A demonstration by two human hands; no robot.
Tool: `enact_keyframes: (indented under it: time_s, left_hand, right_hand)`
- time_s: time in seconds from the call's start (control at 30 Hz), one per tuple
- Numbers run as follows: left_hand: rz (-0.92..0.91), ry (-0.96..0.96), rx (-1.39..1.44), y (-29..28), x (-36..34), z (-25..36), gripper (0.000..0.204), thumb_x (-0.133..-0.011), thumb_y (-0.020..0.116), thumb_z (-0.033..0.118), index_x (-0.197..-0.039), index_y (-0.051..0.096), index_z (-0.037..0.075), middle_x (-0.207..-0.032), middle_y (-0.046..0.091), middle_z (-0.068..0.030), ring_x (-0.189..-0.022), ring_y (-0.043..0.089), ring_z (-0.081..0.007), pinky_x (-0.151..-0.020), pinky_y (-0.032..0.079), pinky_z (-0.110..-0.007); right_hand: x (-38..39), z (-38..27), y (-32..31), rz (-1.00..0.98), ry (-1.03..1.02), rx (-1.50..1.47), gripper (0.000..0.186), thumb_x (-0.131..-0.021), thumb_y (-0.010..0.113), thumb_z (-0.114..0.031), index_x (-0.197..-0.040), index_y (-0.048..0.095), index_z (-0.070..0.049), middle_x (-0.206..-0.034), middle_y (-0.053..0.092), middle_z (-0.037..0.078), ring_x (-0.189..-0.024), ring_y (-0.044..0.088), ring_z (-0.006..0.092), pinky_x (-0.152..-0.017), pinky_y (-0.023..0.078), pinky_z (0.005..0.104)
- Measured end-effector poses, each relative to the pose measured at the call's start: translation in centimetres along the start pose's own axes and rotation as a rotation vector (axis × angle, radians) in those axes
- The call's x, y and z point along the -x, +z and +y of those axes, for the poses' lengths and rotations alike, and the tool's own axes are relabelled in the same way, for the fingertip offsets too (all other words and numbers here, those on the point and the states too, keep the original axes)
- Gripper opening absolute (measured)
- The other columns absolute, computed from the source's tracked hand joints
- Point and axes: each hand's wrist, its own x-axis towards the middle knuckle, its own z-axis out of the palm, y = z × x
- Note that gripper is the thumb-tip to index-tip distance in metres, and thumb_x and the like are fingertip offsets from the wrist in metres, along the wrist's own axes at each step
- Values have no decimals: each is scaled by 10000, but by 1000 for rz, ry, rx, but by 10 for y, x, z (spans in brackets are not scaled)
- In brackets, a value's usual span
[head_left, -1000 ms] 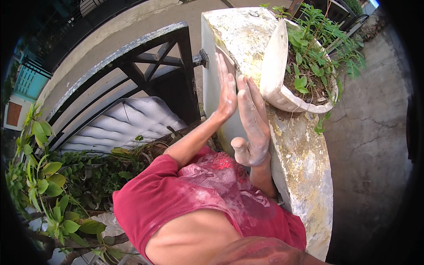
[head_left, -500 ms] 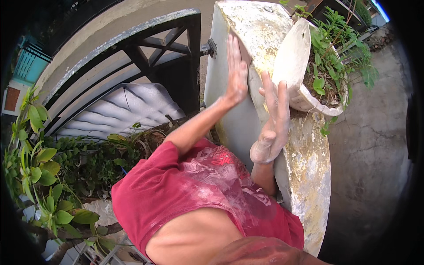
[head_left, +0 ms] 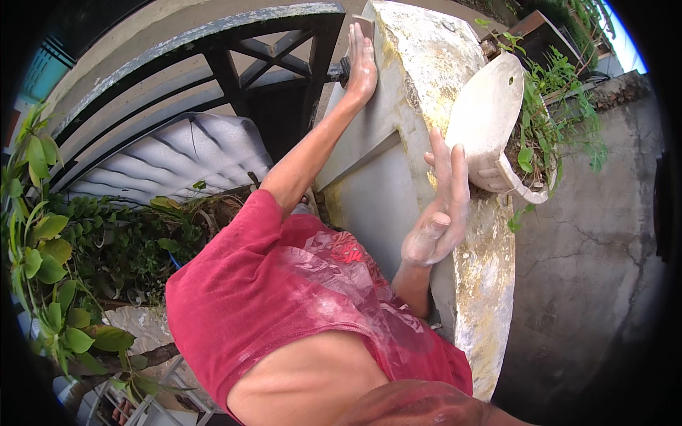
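My left hand (head_left: 361, 67), dusted pale, is stretched flat at the upper side edge of a weathered concrete wall (head_left: 480, 298). A thin flat piece shows behind its fingertips; I cannot make out what it is. My right hand (head_left: 437, 213), coated in whitish powder, has its fingers extended and palm turned inward, beside the wall's grey face, just below a white planter (head_left: 483, 113) with a broken rim and green plants. Whether the right fingertips touch the planter or wall I cannot tell.
A dark metal gate (head_left: 305, 78) with a white ribbed panel (head_left: 163, 163) stands left of the wall. Leafy plants (head_left: 50, 263) fill the lower left, near some metal bars. Cracked concrete pavement (head_left: 575, 270) lies to the right.
My left hand has slid upward and away from my right, toward the wall's top end, showing a recess in the grey face. My right hand has shifted slightly rightward. The view has moved.
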Motion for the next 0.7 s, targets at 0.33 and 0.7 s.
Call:
enact_keyframes:
  time_s: [0.33,0.7]
  left_hand:
    - [7,56,-7,1,1,-1,679,-1135,186,414,-1644,5,3,-1728,-37,-194,-1603,-48,-291,-1294,10,-395]
    - [9,283,-63,8,-5,62,656,-1128,235,383,-1648,84,14,-1733,17,-184,-1604,-6,-317,-1292,16,-403]
  right_hand:
    - [-1,0,1,-10,-42,-5,711,-1121,297,-453,-1477,385,156,-1330,588,402,-1275,611,437,-999,491,483]
    - [-5,2,-3,-52,-50,56,658,-1128,293,-423,-1452,446,130,-1333,612,357,-1261,622,416,-984,524,476]
